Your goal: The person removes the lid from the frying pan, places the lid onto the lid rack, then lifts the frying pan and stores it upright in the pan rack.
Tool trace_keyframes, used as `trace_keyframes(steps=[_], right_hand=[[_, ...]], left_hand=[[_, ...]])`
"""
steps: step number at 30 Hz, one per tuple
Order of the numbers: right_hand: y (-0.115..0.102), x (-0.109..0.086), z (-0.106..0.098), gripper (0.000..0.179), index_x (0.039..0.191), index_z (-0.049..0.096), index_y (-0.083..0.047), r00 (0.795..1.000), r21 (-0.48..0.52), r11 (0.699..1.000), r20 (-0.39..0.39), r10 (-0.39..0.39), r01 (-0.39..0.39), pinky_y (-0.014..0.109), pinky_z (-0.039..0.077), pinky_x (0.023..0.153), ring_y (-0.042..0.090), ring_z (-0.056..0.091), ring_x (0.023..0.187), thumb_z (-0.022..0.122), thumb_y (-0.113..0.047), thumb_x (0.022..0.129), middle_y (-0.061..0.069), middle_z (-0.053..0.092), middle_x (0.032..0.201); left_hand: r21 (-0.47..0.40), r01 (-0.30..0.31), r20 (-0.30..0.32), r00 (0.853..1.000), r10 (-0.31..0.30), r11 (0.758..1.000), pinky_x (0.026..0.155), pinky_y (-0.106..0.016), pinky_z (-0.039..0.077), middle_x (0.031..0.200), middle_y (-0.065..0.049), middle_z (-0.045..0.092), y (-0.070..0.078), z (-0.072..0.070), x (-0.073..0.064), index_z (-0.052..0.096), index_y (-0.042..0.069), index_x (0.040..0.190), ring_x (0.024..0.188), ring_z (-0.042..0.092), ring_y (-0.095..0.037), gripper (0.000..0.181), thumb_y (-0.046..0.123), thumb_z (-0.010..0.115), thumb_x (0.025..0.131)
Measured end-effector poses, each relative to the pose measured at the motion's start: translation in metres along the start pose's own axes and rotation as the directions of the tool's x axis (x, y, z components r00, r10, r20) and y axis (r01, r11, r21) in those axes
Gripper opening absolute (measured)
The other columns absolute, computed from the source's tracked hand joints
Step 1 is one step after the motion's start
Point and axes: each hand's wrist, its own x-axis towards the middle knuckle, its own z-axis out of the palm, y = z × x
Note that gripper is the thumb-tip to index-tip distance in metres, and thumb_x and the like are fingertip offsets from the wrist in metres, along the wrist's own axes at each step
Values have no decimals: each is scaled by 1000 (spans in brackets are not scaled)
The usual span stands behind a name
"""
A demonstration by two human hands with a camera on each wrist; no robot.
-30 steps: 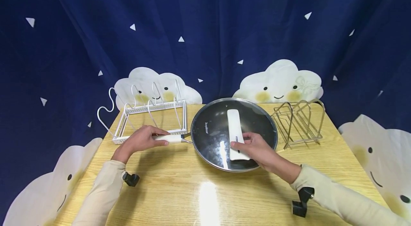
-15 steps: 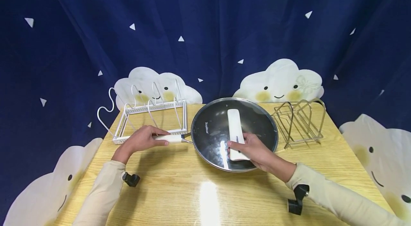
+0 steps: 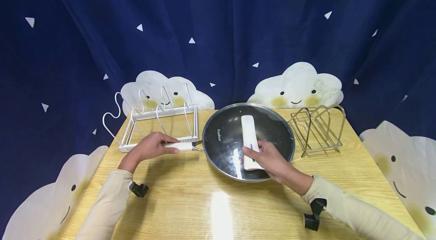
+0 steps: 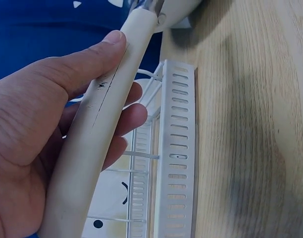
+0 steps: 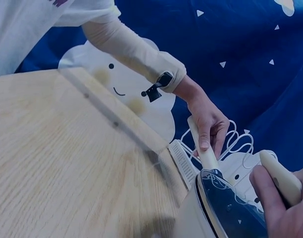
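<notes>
A wide pan (image 5: 188, 218) with a cream outer wall stands at the middle of the table, covered by a dark glass lid (image 3: 225, 126) with a metal rim. My left hand (image 3: 151, 147) grips the pan's cream handle (image 4: 112, 94), thumb along the top and fingers curled underneath. On the lid, a long cream lid handle (image 3: 248, 130) runs front to back. My right hand (image 3: 272, 158) holds the near end of this handle, thumb on its left side and fingers on the other. The lid sits on the pan, its rim following the pan's edge.
Behind the left hand a white wire rack (image 3: 195, 124) stands close to the pan handle. To the right of the pan is a bronze-coloured wire rack (image 3: 323, 130). A blue curtain (image 3: 218, 24) with clouds hangs behind the wooden table (image 3: 180, 198).
My right hand has shifted slightly left and its thumb lies further over the lid handle, with fingers now showing on the handle's far side. The left hand, pan and lid stay in place.
</notes>
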Motion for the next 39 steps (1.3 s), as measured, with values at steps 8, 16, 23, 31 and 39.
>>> trace_keyframes(steps=[8,16,23,31,39], right_hand=[[0,0,3,40,128,48,17,999,18,1000,-51,7,-6,45,62,75,22,73,81,62,-9,101,16,70,98],[2,0,3,37,125,49,17,998,18,1000,-67,7,-6,44,63,73,22,72,79,63,-8,100,15,71,95],[5,0,2,36,124,52,17,996,-10,1000,-85,-13,12,43,62,72,22,72,79,63,-8,100,17,72,95],[3,0,1,38,124,53,17,995,-20,1000,-95,-18,16,40,62,71,21,73,79,64,-9,99,15,73,94],[-5,-2,2,35,120,55,16,994,-42,999,-104,-35,31,38,62,71,18,73,75,65,-10,99,14,74,88]], left_hand=[[14,-14,-19,1000,14,1000,60,-26,44,90,5,75,1,0,0,80,15,112,69,52,-10,33,34,83,86],[12,-24,-20,1000,24,1000,58,-26,43,90,6,75,-1,0,-1,80,14,112,67,52,-9,35,36,84,85],[22,-29,-22,999,29,999,59,-26,43,93,4,76,-1,2,-1,80,14,113,68,52,-9,34,34,84,86],[28,-30,-17,999,30,999,58,-26,42,96,2,77,2,0,-1,80,13,113,68,52,-10,34,33,84,86],[32,-41,-19,999,41,999,58,-25,43,99,1,77,4,0,-2,80,13,114,67,53,-9,34,32,83,86]])
